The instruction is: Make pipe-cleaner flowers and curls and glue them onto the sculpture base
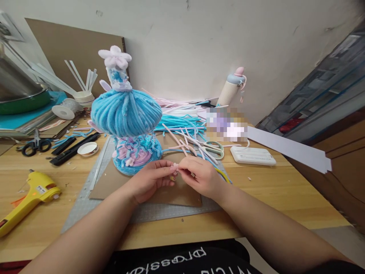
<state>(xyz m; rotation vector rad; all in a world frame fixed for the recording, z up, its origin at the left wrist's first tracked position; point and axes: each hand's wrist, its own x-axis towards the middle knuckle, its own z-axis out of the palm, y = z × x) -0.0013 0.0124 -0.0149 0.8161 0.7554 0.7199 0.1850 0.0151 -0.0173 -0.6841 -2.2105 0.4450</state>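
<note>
My left hand (151, 179) and my right hand (199, 175) meet over a brown cardboard sheet (182, 194), fingers pinched together on a small pink fuzzy piece (175, 166). A yellow and blue strand (224, 176) trails out beside my right wrist. Just behind my hands stands a blue pipe-cleaner mushroom figure (125, 110) with a pink-and-blue base and a white flower on top. Loose pink and white pipe cleaners (185, 142) and a blue bundle (179, 123) lie behind it.
A yellow glue gun (28, 198) lies at the left front. Black-handled scissors (35, 144), black tools (68, 150) and a tape roll (88, 149) sit left. Green-handled scissors (213, 149), a white flat device (252, 155) and a bottle (232, 89) lie right. A grey cutting mat (82, 201) lies under the cardboard.
</note>
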